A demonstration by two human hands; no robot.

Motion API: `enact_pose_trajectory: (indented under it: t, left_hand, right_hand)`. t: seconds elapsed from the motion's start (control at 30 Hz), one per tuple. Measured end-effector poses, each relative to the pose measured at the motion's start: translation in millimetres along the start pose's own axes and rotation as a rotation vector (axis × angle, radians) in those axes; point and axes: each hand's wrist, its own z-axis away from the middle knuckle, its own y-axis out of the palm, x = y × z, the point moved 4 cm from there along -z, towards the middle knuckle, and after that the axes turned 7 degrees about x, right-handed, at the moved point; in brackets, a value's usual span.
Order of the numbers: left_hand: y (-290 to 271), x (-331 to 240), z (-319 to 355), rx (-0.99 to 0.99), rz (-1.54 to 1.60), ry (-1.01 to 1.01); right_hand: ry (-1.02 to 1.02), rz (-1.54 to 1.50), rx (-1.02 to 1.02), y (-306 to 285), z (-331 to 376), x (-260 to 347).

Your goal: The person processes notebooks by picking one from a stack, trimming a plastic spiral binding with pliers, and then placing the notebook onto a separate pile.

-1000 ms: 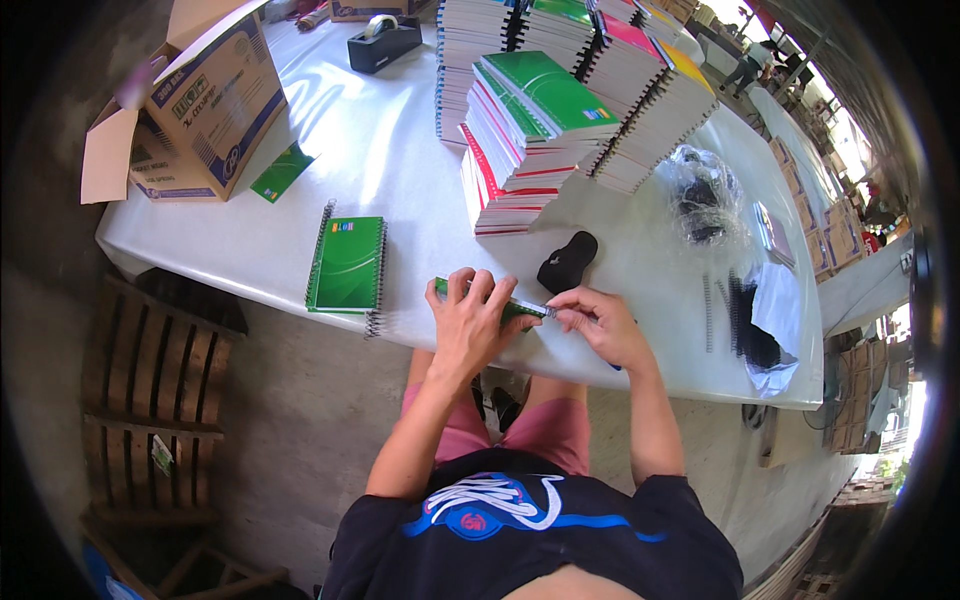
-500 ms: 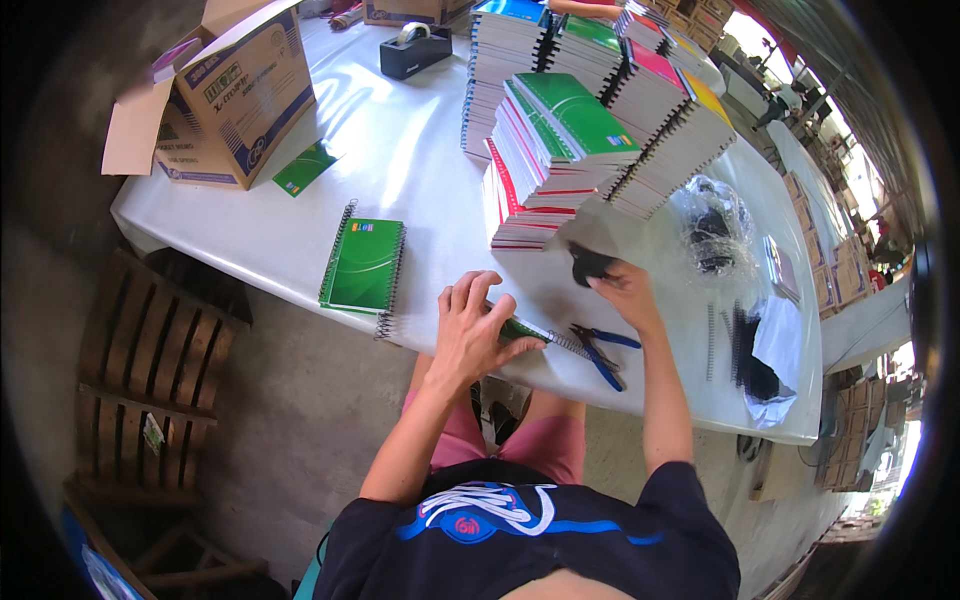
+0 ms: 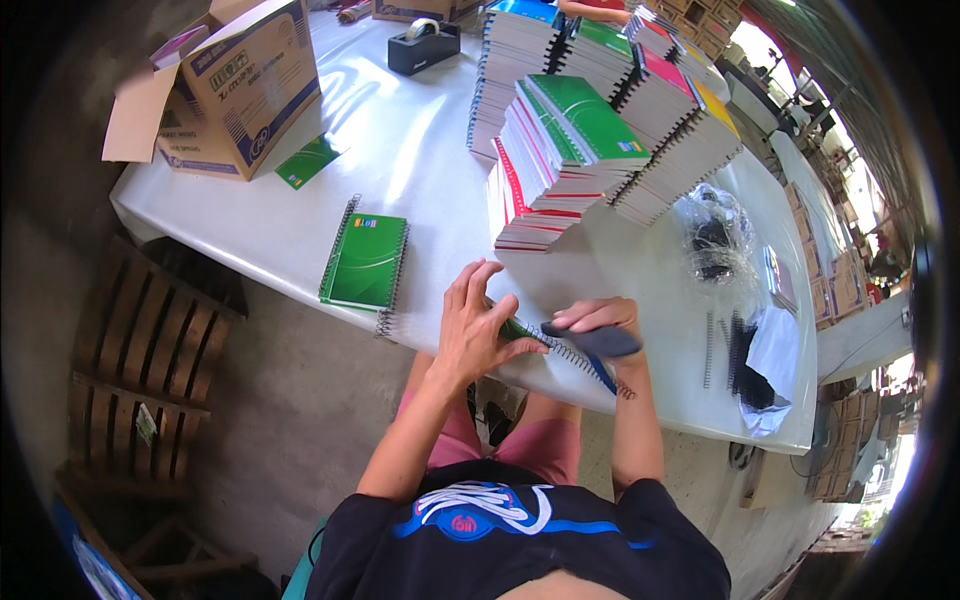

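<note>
Since 0.5 s ago: right hand (image 3: 597, 318) came back from 12 o'clock, now gripping a dark grey oblong tool (image 3: 592, 340) over the spiral-bound notebook (image 3: 560, 350) at the near table (image 3: 420, 170) edge. Left hand (image 3: 472, 330) flat, fingers spread, pressing the notebook. At 9 o'clock, green notebook (image 3: 365, 262); at 12 o'clock, notebook stacks (image 3: 590, 140).

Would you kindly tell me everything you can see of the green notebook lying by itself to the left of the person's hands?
The green notebook is spiral-bound, with wire coils down both long sides, so it may be two books side by side. Its glossy green cover carries a small coloured label near the top. It lies closed and flat, slightly tilted, at the near edge of the white table, one corner just overhanging. Nothing touches it; the left hand is nearest.
</note>
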Motion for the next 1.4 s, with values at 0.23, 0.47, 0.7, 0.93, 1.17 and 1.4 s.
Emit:
enact_pose_trajectory:
  t: [0.23, 0.47, 0.7, 0.93, 1.17, 1.4]
  left_hand:
    - [4.3, 19.0, -0.1, -0.082, 0.267, -0.11]
    - [9.6, 25.3, 0.0, -0.123, 0.381, -0.046]
    - [15.5, 31.1, -1.2, -0.04, 0.467, -0.085]
    - [14.8, 27.1, -3.7, -0.023, 0.42, -0.041]
    - [17.1, 36.8, -5.7, -0.111, 0.523, -0.126]
    - [29.9, 49.3, -2.0, -0.103, 0.596, -0.15]
  right_hand:
    - [0.145, 0.321, 0.044, 4.6, -13.3, -5.0]
    - [0.21, 0.399, -0.084, -3.4, -11.4, -21.3]
    - [0.136, 0.317, -0.063, 0.4, -17.7, -18.4]
    - [0.3, 0.697, -0.026, -3.7, -18.6, -29.0]
    - [0.312, 0.721, -0.141, -2.6, -23.3, -28.0]
    - [0.155, 0.414, -0.14, 2.4, -32.4, -29.5]
